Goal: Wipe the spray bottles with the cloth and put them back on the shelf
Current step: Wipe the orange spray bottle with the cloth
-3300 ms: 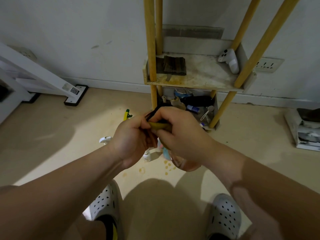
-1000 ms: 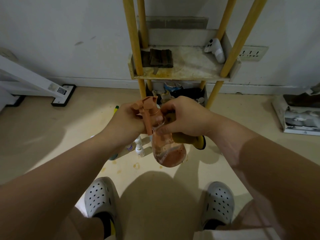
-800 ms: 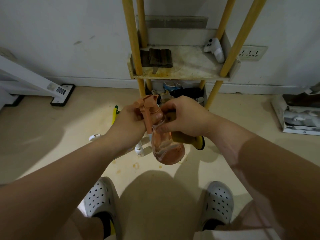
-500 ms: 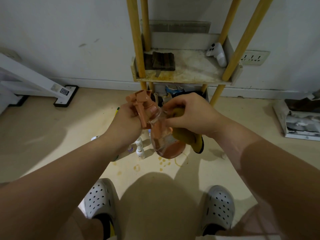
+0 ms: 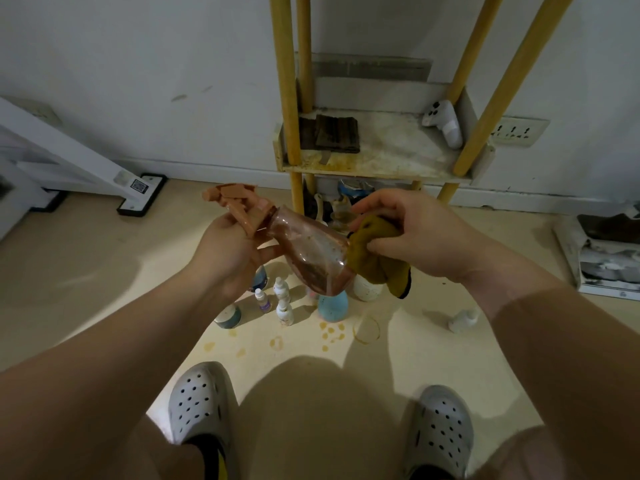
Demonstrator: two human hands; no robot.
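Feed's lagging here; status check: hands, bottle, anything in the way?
Left hand grips tilted orange spray bottle at its neck. Right hand holds yellow cloth against bottle's base. Small bottles crowd floor below.

Spray bottle [image 5: 311,251] of clear glossy brownish plastic with matt orange plastic trigger head, cloth [image 5: 374,258] of soft matt mustard fabric, shelf [image 5: 391,161] board stained and dull, posts yellow, smooth, floor [image 5: 104,271] smooth, spotted.
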